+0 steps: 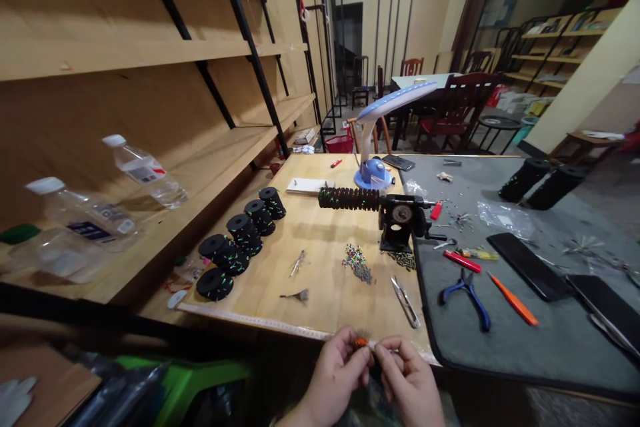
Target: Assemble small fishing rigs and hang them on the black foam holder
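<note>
My left hand (336,373) is closed in a pinch at the table's front edge. Between its thumb and finger is a small orange piece (361,342) with fine greyish strands sticking up. Close against it, my right hand (409,373) is also pinched, at a pale bit by the orange piece's right end; what exactly its fingers grip is hidden. Just beyond lie a small dark tuft of bristles (302,295), a bundle of thin pale pieces (297,263), a pile of coloured beads and small grey pieces (355,260), and metal thread snips (405,301).
Several black foam rolls with green flecks (243,233) line the table's left side. A black hand-cranked winder (397,217) carries a ridged black roll (349,198). Behind stands a blue lamp (373,170). Blue-handled pliers (465,297) and an orange tool (513,299) lie on the grey mat (450,347).
</note>
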Motion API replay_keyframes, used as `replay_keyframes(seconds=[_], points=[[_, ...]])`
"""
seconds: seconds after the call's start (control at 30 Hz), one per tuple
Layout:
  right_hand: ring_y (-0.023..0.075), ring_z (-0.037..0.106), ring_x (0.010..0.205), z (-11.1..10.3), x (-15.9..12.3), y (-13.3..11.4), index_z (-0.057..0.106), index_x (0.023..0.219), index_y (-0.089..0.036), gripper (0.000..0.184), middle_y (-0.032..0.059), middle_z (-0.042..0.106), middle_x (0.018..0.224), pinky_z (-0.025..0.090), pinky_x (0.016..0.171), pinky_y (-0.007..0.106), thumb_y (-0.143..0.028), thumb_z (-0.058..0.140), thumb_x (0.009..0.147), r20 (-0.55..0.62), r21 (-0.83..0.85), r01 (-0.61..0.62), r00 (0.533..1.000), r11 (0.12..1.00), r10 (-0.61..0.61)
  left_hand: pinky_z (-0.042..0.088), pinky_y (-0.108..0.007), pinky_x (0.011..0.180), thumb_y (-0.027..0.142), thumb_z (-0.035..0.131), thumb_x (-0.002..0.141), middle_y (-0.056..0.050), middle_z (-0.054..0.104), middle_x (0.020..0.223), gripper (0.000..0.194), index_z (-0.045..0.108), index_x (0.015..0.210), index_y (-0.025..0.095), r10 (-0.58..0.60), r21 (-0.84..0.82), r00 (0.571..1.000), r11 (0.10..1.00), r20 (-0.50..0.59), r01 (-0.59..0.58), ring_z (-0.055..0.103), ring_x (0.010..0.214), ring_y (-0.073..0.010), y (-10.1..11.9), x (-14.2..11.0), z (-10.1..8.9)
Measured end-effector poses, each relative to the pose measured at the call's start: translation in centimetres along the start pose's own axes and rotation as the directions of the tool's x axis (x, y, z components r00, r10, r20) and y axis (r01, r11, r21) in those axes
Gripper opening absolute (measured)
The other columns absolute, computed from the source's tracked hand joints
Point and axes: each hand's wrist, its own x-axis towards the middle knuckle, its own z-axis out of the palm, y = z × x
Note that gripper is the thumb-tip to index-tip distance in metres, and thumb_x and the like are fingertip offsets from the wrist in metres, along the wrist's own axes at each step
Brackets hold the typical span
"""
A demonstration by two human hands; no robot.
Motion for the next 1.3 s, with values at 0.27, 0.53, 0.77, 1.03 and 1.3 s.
replay_keyframes(seconds=[0.27, 0.53, 0.77, 1.03, 1.3], points=[[0.0046, 0.034, 0.033, -0.2, 1.1, 1.1, 0.061, 0.067, -0.016, 0.051, -0.0071, 0.046, 0.041, 0.023, 0.035, 0.016, -0.065, 0.073, 0.06, 0.025, 0.015, -0.063, 0.998, 0.998, 0.063, 0.031, -0.02, 0.047, 0.053, 0.069, 0.073, 0.003, 0.052, 0.064, 0.041, 0.052, 0.074, 0.015, 0.039, 0.031, 0.999, 0.999, 0.034, -0.04, 0.046, 0.051, -0.0068, 0.2, -0.1, 0.2], [0.0039, 0.031, 0.032, -0.1, 1.1, -0.3, 0.057, 0.064, -0.016, 0.056, -0.0096, 0.041, 0.037, 0.02, 0.035, 0.016, -0.069, 0.073, 0.055, 0.038, 0.007, -0.115, 0.993, 0.993, 0.115, 0.037, -0.021, 0.052, 0.054, 0.068, 0.074, 0.002, 0.053, 0.066, 0.041, 0.053, 0.074, 0.015, 0.053, 0.082, 0.997, 0.995, 0.048, -0.057, 0.047, 0.053, -0.0082, 0.3, 0.0, 0.3], [0.0037, 0.027, 0.032, 0.2, 0.9, -0.8, 0.055, 0.063, -0.017, 0.06, -0.0107, 0.037, 0.037, 0.016, 0.036, 0.017, -0.074, 0.072, 0.052, 0.04, 0.01, -0.156, 0.987, 0.988, 0.155, 0.031, -0.02, 0.048, 0.049, 0.068, 0.075, 0.006, 0.049, 0.057, 0.037, 0.052, 0.081, 0.016, -0.015, 0.028, 1.0, 1.0, 0.027, 0.014, 0.043, 0.05, -0.0079, -0.2, 0.2, 0.1], [0.0043, 0.026, 0.033, 0.2, 0.9, -0.6, 0.054, 0.059, -0.017, 0.061, -0.0099, 0.038, 0.035, 0.016, 0.037, 0.018, -0.076, 0.069, 0.052, 0.032, -0.039, -0.161, 0.986, 0.986, 0.162, 0.025, -0.02, 0.047, 0.049, 0.068, 0.073, 0.008, 0.045, 0.054, 0.037, 0.048, 0.076, 0.018, -0.046, -0.026, 0.999, 0.999, -0.02, 0.046, 0.038, 0.048, -0.0076, -0.4, 0.5, 0.2], [0.0054, 0.029, 0.036, -0.3, 0.5, -0.2, 0.056, 0.065, -0.017, 0.054, -0.0098, 0.038, 0.04, 0.022, 0.039, 0.018, -0.07, 0.068, 0.063, 0.006, -0.046, -0.083, 0.996, 0.995, 0.084, 0.024, -0.021, 0.048, 0.053, 0.068, 0.073, 0.009, 0.04, 0.056, 0.041, 0.048, 0.076, 0.018, 0.008, -0.019, 0.999, 1.0, -0.047, -0.009, 0.035, 0.05, -0.0075, -0.4, 0.8, 0.0]])
